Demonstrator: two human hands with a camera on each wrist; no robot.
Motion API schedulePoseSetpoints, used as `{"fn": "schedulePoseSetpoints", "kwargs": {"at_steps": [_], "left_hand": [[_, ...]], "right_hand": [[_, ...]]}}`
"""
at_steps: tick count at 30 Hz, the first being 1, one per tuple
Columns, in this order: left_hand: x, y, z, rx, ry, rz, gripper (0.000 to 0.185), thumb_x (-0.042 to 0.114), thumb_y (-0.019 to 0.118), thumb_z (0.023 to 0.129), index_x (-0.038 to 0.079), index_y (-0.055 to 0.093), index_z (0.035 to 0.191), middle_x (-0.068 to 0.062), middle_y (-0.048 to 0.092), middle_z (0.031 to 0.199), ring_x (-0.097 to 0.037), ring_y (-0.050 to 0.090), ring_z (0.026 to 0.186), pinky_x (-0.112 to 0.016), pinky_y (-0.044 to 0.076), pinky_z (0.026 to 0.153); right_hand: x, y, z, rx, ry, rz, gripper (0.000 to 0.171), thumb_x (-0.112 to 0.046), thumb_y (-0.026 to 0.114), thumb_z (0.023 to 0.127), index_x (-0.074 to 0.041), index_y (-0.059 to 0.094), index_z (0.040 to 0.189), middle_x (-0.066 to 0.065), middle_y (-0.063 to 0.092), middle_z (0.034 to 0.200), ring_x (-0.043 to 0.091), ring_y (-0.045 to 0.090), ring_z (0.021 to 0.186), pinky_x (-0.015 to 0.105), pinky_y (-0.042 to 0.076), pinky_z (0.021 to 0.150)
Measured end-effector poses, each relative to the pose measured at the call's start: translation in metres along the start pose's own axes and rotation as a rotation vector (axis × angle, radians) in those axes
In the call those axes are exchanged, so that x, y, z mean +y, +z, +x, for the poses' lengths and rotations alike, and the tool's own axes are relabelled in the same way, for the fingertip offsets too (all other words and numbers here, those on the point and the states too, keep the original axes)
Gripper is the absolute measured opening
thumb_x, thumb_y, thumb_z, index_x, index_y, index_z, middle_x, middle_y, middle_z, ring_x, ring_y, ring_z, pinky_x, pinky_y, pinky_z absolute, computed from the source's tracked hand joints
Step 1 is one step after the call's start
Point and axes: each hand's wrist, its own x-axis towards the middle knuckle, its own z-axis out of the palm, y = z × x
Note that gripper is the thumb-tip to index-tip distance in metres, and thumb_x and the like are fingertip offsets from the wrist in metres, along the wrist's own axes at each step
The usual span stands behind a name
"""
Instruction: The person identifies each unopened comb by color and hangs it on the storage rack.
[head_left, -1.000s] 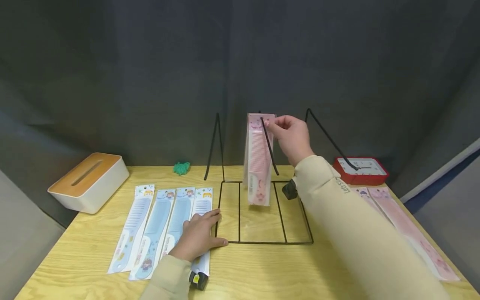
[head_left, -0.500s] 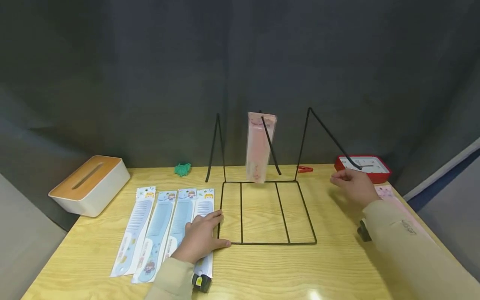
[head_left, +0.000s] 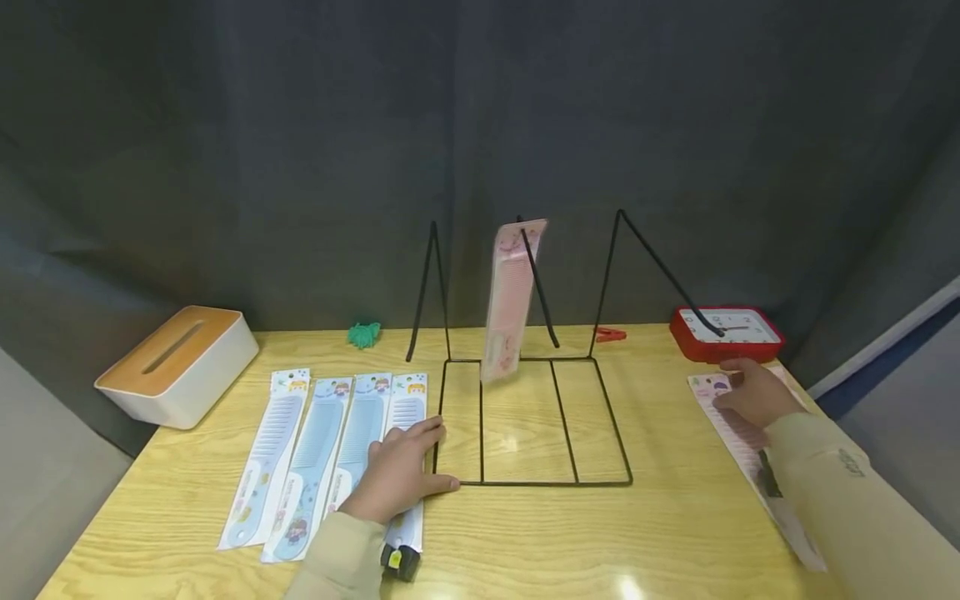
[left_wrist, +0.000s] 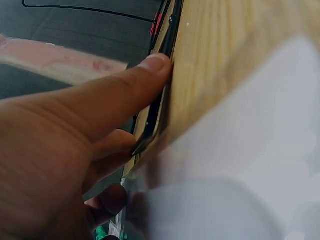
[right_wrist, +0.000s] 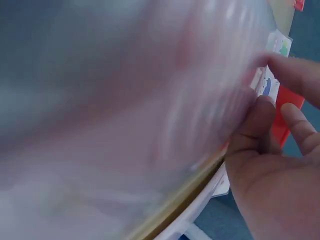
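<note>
The right hand (head_left: 753,398) is laid on the top end of a pink comb in clear packaging (head_left: 738,433) at the right of the wooden counter (head_left: 525,533), fingers bent onto it; a full grasp cannot be told. The pack's long axis is run from the red clock (head_left: 726,333) toward the near edge, under the wrist. The left hand (head_left: 401,471) is pressed flat, fingers relaxed, against the black wire rack (head_left: 525,417). A second pink packaged comb (head_left: 510,300) is hung on the rack's middle hook.
</note>
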Motion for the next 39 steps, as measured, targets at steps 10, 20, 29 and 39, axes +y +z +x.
{"fn": "schedulePoseSetpoints", "kwargs": {"at_steps": [10, 20, 29, 39], "left_hand": [[0.001, -0.001, 0.001, 0.001, -0.002, -0.02, 0.08, 0.049, 0.082, 0.079, 0.011, 0.055, 0.144, 0.0, 0.042, 0.157, -0.029, 0.049, 0.121, -0.055, 0.036, 0.091], [0.0, 0.004, -0.002, -0.006, 0.004, -0.005, 0.081, 0.052, 0.082, 0.078, 0.011, 0.056, 0.143, -0.001, 0.043, 0.156, -0.026, 0.05, 0.117, -0.049, 0.037, 0.084], [0.001, 0.001, -0.001, -0.004, 0.0, -0.029, 0.081, 0.051, 0.083, 0.077, 0.011, 0.056, 0.143, 0.0, 0.043, 0.156, -0.025, 0.049, 0.116, -0.047, 0.036, 0.084], [0.001, -0.001, -0.001, 0.014, 0.002, -0.019, 0.081, 0.049, 0.083, 0.077, 0.011, 0.056, 0.143, 0.0, 0.044, 0.156, -0.026, 0.049, 0.117, -0.049, 0.036, 0.087]], "right_hand": [[-0.043, 0.007, -0.013, -0.081, -0.009, 0.066, 0.059, -0.048, 0.072, 0.089, -0.001, 0.059, 0.122, 0.016, 0.063, 0.109, 0.033, 0.052, 0.102, 0.046, 0.047, 0.08], [-0.176, 0.008, -0.086, -0.002, -0.294, 0.384, 0.037, -0.043, 0.073, 0.091, -0.008, 0.068, 0.101, 0.006, 0.068, 0.099, 0.022, 0.056, 0.088, 0.03, 0.048, 0.069], [-0.266, -0.003, -0.151, 0.016, -0.726, 0.847, 0.007, 0.001, 0.072, 0.09, 0.002, 0.065, 0.089, 0.01, 0.063, 0.09, 0.021, 0.058, 0.081, 0.028, 0.051, 0.068], [-0.295, 0.004, -0.153, 0.047, -0.676, 0.984, 0.012, 0.005, 0.069, 0.091, -0.003, 0.064, 0.085, 0.005, 0.063, 0.089, 0.017, 0.058, 0.077, 0.027, 0.053, 0.068]]}}
